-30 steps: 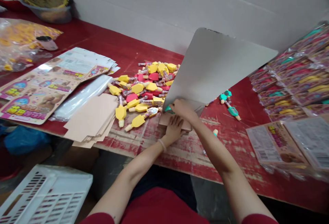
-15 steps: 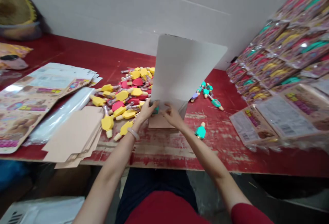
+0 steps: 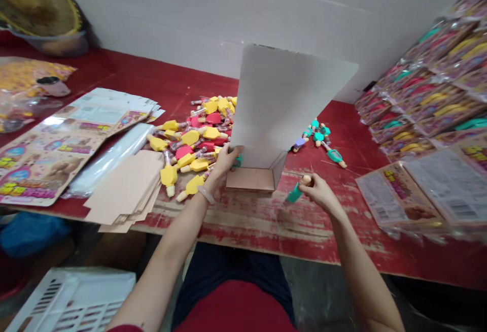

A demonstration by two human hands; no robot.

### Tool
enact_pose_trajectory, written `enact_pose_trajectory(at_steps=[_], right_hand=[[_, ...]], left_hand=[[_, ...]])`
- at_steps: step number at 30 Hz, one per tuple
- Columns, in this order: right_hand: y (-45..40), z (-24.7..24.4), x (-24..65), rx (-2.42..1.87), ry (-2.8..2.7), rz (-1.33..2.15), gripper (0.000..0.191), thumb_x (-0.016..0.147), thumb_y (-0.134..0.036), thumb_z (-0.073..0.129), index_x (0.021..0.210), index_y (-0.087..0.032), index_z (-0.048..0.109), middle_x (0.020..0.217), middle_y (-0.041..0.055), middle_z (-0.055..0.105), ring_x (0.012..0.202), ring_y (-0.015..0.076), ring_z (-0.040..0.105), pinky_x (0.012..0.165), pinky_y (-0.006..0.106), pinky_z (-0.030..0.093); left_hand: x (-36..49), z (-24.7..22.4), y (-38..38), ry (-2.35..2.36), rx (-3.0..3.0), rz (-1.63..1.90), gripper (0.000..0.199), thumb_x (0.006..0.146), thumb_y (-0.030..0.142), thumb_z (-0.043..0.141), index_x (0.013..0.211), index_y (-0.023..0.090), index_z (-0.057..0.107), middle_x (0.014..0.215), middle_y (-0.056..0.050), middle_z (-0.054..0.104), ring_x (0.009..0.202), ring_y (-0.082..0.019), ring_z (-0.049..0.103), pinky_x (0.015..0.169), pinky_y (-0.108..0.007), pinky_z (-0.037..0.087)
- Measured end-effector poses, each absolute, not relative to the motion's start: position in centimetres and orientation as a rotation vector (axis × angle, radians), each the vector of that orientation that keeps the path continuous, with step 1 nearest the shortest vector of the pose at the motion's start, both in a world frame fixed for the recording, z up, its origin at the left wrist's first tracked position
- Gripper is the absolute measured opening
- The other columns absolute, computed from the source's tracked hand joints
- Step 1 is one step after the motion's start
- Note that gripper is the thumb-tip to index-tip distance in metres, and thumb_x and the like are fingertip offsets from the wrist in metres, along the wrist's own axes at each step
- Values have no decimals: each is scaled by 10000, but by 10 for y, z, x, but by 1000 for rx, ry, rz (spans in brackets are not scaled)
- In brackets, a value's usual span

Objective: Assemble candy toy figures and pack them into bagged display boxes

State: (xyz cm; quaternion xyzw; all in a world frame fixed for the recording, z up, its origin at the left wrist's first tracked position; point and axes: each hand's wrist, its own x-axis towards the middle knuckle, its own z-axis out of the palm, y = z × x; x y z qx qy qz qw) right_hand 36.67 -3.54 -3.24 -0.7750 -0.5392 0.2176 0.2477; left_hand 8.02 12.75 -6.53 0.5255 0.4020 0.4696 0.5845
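An unfolded cardboard box (image 3: 251, 178) stands at the middle of the table, its tall grey-white back panel (image 3: 285, 103) upright and its front open. My left hand (image 3: 226, 162) is closed at the box's left side, thumb at the inner edge. A bit of green (image 3: 237, 161) shows under those fingers; its shape is mostly hidden. To the right of the box, my right hand (image 3: 319, 192) pinches the beige end of a green popsicle-shaped toy (image 3: 294, 193), held tilted just over the table. A heap of yellow and red popsicle-shaped toys (image 3: 190, 139) lies left of the box.
Several green toys and a purple one (image 3: 300, 142) lie behind on the right. Flat beige card pieces (image 3: 122, 185), clear plastic bags (image 3: 110, 159) and printed cards (image 3: 49, 154) lie left. Stacked filled packs (image 3: 422, 98) rise at the right, with printed packs (image 3: 411, 195) before them.
My right hand has left the inside of the box, moved right and picked the green toy up from the table. My left hand stays at the box's left side. The view has shifted slightly.
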Motion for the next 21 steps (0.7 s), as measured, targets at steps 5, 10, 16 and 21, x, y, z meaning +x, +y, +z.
enact_pose_trajectory(at_steps=[5, 10, 16, 21], right_hand=[[-16, -15, 280, -1600, -1604, 635, 254, 644, -148, 508, 882, -235, 533, 944, 23, 683, 831, 197, 637, 697, 295, 482], [19, -38, 219, -1667, -1979, 471, 288, 667, -74, 452, 911, -201, 539, 821, 26, 678, 765, 193, 619, 680, 264, 388], [51, -17, 198, -1841, -2214, 448, 361, 752, -70, 458, 1098, -155, 516, 885, 78, 687, 761, 213, 611, 603, 271, 312], [80, 0, 187, -1875, -2206, 521, 326, 794, -70, 461, 1114, -117, 508, 916, 130, 689, 754, 222, 613, 589, 276, 345]], left_hand=[[79, -67, 131, 913, 1257, 1131, 314, 784, 442, 682, 887, 157, 601, 741, 10, 569, 629, -96, 502, 571, -212, 406], [81, -67, 130, 891, 1252, 1157, 365, 773, 441, 675, 971, 138, 637, 847, -24, 644, 736, -130, 537, 674, -244, 429], [82, -68, 131, 886, 1234, 1173, 323, 753, 416, 667, 924, 144, 630, 803, -14, 639, 724, -135, 530, 687, -253, 425], [81, -73, 135, 897, 1247, 1205, 258, 753, 382, 619, 879, 157, 619, 816, -8, 637, 761, -144, 548, 734, -268, 439]])
